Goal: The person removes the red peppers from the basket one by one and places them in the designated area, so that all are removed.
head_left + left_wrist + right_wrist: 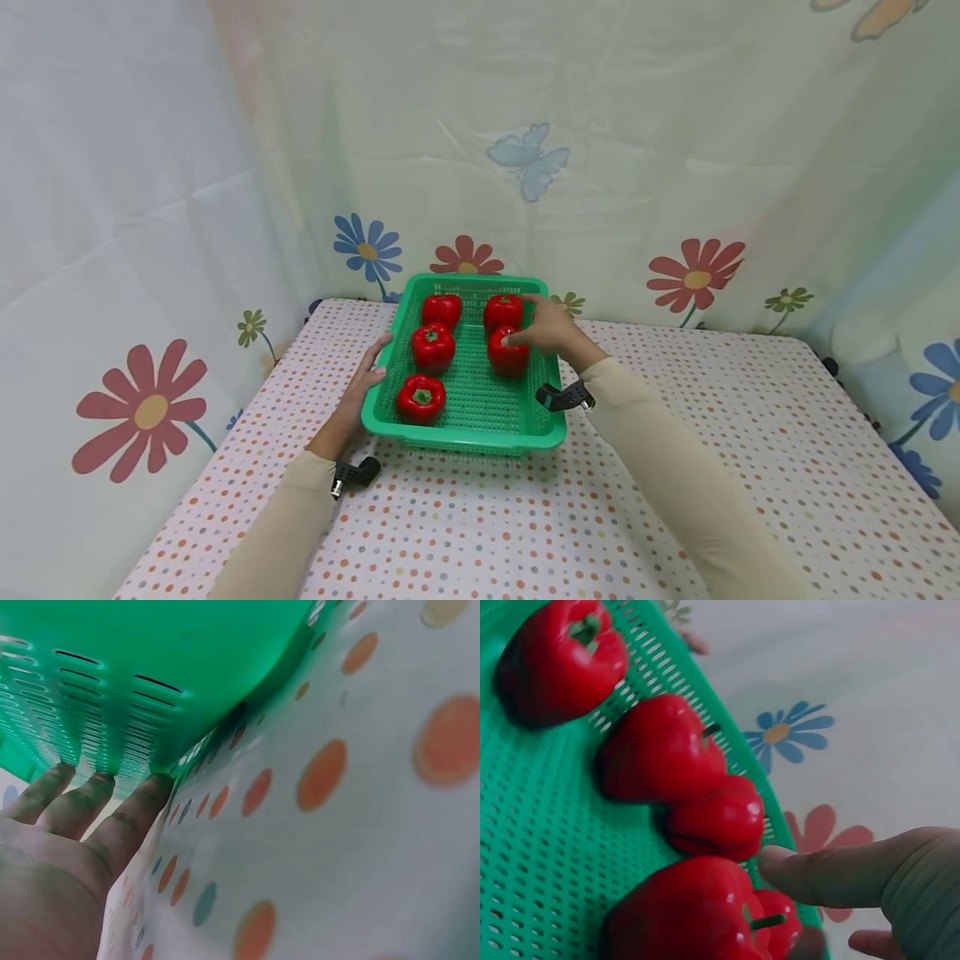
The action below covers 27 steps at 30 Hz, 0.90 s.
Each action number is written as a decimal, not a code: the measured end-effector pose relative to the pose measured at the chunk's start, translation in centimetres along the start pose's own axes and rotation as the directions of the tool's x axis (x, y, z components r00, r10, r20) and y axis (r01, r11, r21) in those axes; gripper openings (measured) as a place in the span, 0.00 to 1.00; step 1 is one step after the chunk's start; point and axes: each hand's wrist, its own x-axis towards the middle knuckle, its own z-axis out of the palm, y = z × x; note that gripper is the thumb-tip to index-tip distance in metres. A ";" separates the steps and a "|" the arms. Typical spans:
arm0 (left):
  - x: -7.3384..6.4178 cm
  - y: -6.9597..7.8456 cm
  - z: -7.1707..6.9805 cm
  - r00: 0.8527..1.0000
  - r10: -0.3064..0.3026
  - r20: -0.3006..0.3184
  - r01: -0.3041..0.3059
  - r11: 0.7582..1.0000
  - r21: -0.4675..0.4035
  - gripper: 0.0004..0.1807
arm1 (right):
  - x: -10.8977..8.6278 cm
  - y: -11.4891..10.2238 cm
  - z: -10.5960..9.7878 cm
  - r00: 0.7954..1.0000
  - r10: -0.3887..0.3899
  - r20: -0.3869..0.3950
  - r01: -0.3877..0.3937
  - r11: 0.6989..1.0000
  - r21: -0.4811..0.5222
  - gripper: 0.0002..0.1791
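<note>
Several glossy red bell peppers sit in a green plastic basket [465, 436]. Three stand along its left side: a near pepper [421, 400], a middle pepper [432, 350] and a far pepper [442, 310]. On the right are a front pepper [509, 358] and a back pepper [503, 312]. My left hand [358, 396] touches the basket's left outer wall with extended fingers [127, 825]. Over the right rim reaches my right hand [551, 323], thumb and fingers spread. Its thumb overlaps the front pepper in the head view; the right wrist view shows the thumb [810, 876] straight beside the peppers.
The basket stands on a table with a dotted cloth [480, 525]. Behind it hangs a pale curtain [615, 183] printed with flowers and butterflies, and another pale sheet [135, 208] rises on the left. Each wrist wears a black strap [564, 396].
</note>
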 end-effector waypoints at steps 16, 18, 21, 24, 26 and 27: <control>0.1 -0.2 -0.2 1.000 0.020 -0.006 -0.019 0.999 0.039 0.35 | 0.3 -0.4 2.2 1.000 0.014 0.011 -0.013 0.991 -0.134 0.47; 0.1 -0.1 -0.1 1.000 0.013 -0.008 -0.012 0.998 0.054 0.35 | 0.2 -0.4 2.5 1.000 0.000 0.001 0.000 0.982 -0.188 0.45; 0.1 -0.1 0.0 1.000 0.005 -0.006 -0.005 0.998 0.058 0.34 | 0.1 -0.4 2.9 1.000 -0.011 -0.003 0.010 0.967 -0.253 0.43; 0.1 0.1 0.1 1.000 0.008 0.003 -0.008 0.999 0.032 0.34 | 0.0 -0.6 3.3 1.000 -0.014 -0.004 0.012 0.962 -0.272 0.42; 0.0 0.1 0.2 1.000 0.009 0.004 -0.010 1.000 0.018 0.34 | 0.0 -0.6 3.6 1.000 -0.024 -0.002 0.022 0.964 -0.264 0.41; 0.0 0.1 0.3 1.000 0.009 0.004 -0.009 1.000 0.015 0.34 | 0.0 -0.6 3.8 1.000 -0.030 0.002 0.029 0.968 -0.250 0.40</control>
